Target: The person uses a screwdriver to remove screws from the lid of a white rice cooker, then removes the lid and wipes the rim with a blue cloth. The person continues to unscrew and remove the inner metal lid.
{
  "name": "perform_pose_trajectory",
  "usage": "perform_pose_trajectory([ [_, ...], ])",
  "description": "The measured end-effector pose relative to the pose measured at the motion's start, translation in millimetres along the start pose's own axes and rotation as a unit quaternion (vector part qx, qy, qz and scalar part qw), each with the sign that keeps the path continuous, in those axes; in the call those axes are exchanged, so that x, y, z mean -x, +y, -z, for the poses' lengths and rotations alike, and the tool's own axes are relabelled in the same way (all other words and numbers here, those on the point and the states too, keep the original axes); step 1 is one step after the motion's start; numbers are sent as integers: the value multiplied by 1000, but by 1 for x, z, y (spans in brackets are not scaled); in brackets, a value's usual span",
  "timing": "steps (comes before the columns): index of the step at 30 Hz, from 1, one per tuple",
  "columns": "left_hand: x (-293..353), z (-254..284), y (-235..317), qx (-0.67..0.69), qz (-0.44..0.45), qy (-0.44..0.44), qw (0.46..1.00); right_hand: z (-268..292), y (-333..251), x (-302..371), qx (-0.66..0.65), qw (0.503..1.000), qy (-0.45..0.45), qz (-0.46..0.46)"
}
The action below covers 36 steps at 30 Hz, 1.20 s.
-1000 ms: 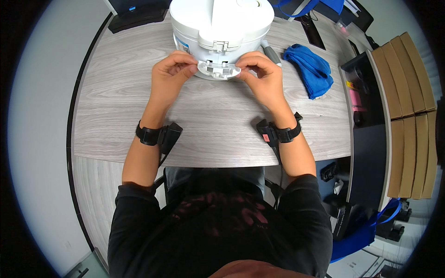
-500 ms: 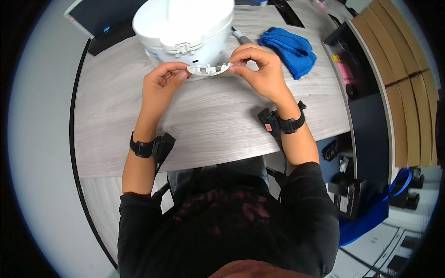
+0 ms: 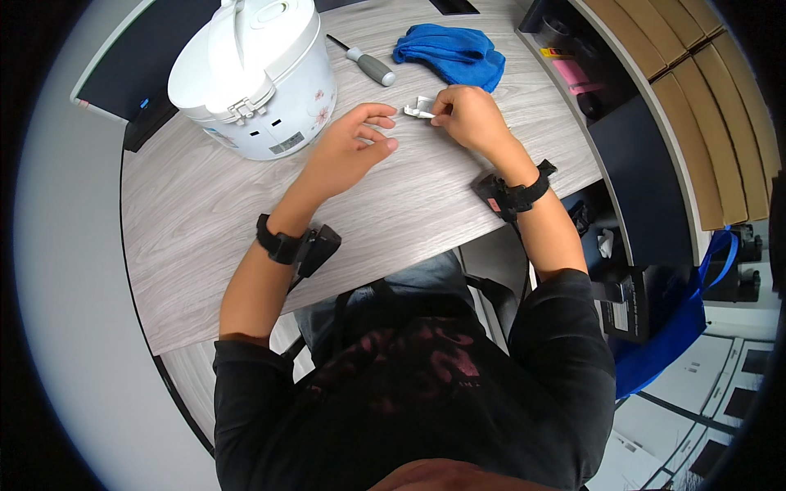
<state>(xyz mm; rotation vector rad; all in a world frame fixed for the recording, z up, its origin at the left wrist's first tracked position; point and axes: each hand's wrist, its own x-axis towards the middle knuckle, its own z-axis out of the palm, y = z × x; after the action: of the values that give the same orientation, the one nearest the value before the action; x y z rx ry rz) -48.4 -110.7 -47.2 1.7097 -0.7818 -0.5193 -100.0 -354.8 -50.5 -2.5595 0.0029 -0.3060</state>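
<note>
A white rice cooker (image 3: 299, 90) with a floral print stands on the table at the far left, its lid down and its handle raised. Two small dark slots show low on its front, beneath the latch. Between the fingertips of my right hand (image 3: 473, 119), closed, is a small white plastic piece (image 3: 419, 109), held just above the table to the right of the cooker. Part of the piece is hidden by my fingers. My left hand (image 3: 348, 153) holds nothing; its fingers are apart and curved toward the piece, in front of the cooker.
Behind my hands lie a grey-handled screwdriver (image 3: 371, 66) and a crumpled blue cloth (image 3: 454, 56). A dark shelf unit (image 3: 647, 155) borders the table on the right, beside stacked cardboard boxes (image 3: 696, 123). A monitor (image 3: 123, 78) stands at the far left.
My left hand has let go of the white plastic piece, which both hands held before; my right hand has it now, turned and right of the cooker. The whole view has shifted, baring the screwdriver.
</note>
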Motion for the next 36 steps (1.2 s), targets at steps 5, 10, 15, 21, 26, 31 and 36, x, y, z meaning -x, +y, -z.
perform_pose_trajectory([
  [5, -19, -22, -16, -31, 28, -15, 999, -10, 14, -2, 72, 997, 14, -12],
  [10, -9, -23, -10, -99, 7, -7, 995, -10, 29, -12, 111, 993, -7, -48],
  [15, 16, -5, 26, -174, -89, 37, 980, 4, 3, -15, 92, 995, -4, -48],
  [21, 41, 35, 69, -264, -264, 207, 904, 10, -44, -41, -41, 998, 48, 23],
  [26, 35, 62, 70, -463, -306, 373, 743, 7, -81, -72, -166, 977, 97, 89],
  [31, 20, 73, 46, -499, -253, 411, 719, -2, -104, -97, -272, 942, 149, 130],
  [36, 28, 80, 45, -515, -237, 392, 724, -9, -101, -113, -307, 926, 174, 136],
])
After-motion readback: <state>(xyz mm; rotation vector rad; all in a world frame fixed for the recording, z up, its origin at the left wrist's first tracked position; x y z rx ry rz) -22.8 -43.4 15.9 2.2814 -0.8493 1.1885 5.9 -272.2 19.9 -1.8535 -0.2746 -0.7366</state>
